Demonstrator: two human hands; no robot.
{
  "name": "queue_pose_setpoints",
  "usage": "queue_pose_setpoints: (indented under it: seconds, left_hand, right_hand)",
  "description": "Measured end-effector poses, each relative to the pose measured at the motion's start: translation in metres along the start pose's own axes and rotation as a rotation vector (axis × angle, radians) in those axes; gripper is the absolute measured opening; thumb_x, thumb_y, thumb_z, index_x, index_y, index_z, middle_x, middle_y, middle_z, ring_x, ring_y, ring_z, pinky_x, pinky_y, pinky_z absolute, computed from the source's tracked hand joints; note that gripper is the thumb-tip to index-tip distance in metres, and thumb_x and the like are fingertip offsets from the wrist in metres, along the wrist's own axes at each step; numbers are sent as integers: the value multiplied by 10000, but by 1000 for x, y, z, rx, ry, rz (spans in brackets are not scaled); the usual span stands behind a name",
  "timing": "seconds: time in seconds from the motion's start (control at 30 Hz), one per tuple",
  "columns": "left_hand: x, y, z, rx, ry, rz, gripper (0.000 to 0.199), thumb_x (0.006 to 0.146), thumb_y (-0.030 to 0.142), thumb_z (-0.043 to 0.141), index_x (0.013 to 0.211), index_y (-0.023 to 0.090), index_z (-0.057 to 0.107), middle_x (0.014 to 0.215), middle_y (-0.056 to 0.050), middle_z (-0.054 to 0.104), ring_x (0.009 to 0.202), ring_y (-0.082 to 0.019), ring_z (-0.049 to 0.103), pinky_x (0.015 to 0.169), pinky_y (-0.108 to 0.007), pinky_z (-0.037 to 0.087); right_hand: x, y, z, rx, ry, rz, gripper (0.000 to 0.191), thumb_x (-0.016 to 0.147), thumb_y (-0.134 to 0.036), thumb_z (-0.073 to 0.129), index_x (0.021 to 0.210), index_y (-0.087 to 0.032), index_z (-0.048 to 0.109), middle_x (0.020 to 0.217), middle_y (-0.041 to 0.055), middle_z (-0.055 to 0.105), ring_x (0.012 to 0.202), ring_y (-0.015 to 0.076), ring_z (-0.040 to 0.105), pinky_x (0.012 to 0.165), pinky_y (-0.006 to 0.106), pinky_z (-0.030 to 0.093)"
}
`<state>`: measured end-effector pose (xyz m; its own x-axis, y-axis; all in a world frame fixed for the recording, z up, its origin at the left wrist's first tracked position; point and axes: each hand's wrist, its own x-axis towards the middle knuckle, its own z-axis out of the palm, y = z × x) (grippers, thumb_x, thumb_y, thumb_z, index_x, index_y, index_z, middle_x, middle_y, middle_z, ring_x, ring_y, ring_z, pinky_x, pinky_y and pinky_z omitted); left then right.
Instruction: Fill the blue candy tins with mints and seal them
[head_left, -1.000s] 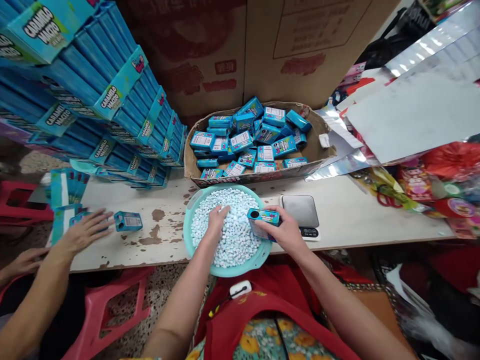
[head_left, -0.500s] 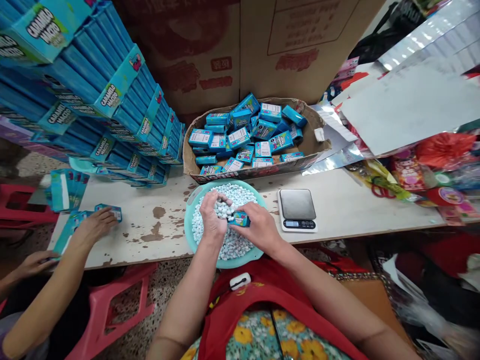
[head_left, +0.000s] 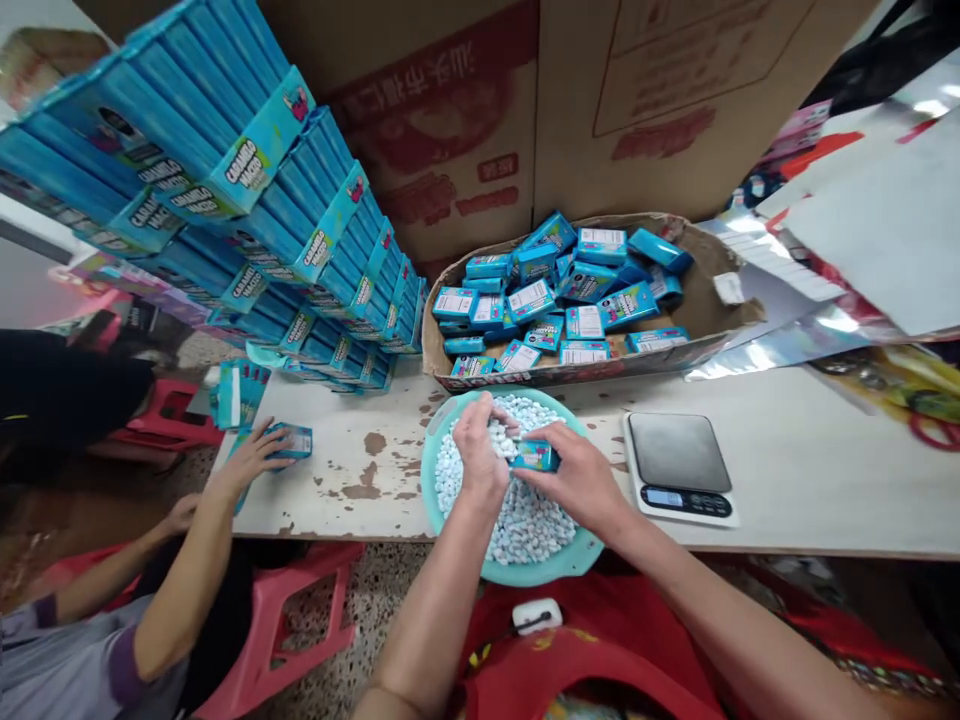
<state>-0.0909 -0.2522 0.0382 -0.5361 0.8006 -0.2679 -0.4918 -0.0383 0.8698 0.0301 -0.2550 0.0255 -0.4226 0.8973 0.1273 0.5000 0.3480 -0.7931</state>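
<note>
A round mint-green basin (head_left: 430, 480) full of small pale blue-white candies (head_left: 534, 528) stands on the table before me. Over it my left hand (head_left: 480, 462) is cupped, its curled fingers closed around a handful of candies. My right hand (head_left: 583, 478) grips a small blue candy box (head_left: 538, 456) between thumb and fingers. The box lies on its side, its left end against the candies in my left palm. Whether any candies are inside the box is hidden.
Behind the basin, a cut-down cardboard tray (head_left: 709, 250) holds many small blue boxes. Stacked blue display cartons (head_left: 247, 165) rise at left. A digital scale (head_left: 679, 455) sits at right. At the left table end, a co-worker's hand (head_left: 251, 462) touches a blue box (head_left: 298, 441).
The camera has swung left, so everything appears farther right and slightly lower. My hands stay together over the basin, holding the candies and the box. The co-worker's hand remains at the blue box.
</note>
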Motion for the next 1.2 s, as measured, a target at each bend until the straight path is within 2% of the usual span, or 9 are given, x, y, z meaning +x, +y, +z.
queue_pose_setpoints:
  seconds: [0.37,0.53,0.73,0.8,0.87,0.93,1.03,1.13,1.2]
  left_hand:
    - [3,8,8,58,-28,80,279,795,344,617,626,160,492,512,39,503,485,-101,524,548,-234,439]
    - [2,6,10,80,-2,48,255,787,381,621,700,160,529,515,37,524,488,-113,553,550,-236,455]
    - [-3,4,14,53,-34,63,203,795,361,600,768,165,553,570,23,553,537,-119,579,589,-252,487]
    - [-8,8,15,56,-80,73,200,805,361,584,765,168,551,568,24,542,516,-113,564,565,-242,474]
    - [-8,11,13,52,-133,118,220,837,388,532,777,177,545,569,25,531,505,-115,556,555,-247,464]
    - [-1,10,2,89,-123,191,267,873,423,456,779,186,536,578,24,515,511,-121,551,565,-261,464]
    - [27,-9,-30,427,-80,293,292,870,428,452,734,189,549,635,0,534,614,-149,571,667,-307,485]
    - [52,-50,-60,912,-223,386,169,786,364,595,773,198,626,870,-71,628,910,-225,586,902,-401,432]
    - [57,-78,-67,1116,-302,431,175,750,336,647,879,217,654,1058,-101,615,1082,-269,524,1000,-442,351]
  right_hand:
    - [5,-2,1,62,48,57,335,675,-285,782,963,-214,625,934,48,652,929,248,608,812,375,473]
    - [3,-4,-2,81,78,92,364,651,-259,802,967,-219,626,936,39,658,921,237,610,811,365,476]
    - [3,0,-1,120,80,91,368,648,-258,802,968,-209,627,944,40,658,940,236,610,818,363,481]
    - [2,1,0,150,82,83,344,665,-262,788,965,-210,629,927,38,655,922,232,614,807,364,487]
    - [1,3,-2,192,93,71,316,693,-291,764,969,-218,629,925,36,653,911,228,617,803,367,493]
    - [-3,5,-5,235,102,54,309,708,-338,748,972,-229,630,948,37,653,922,227,620,815,369,497]
    - [-10,12,-13,266,157,43,332,718,-395,736,993,-243,630,1001,43,651,966,230,619,864,376,494]
    - [-19,17,-21,265,193,66,321,717,-399,738,979,-244,636,978,47,654,945,229,627,854,374,505]
    - [-23,19,-25,269,179,78,327,709,-388,747,980,-243,635,969,50,652,929,226,629,836,368,512]
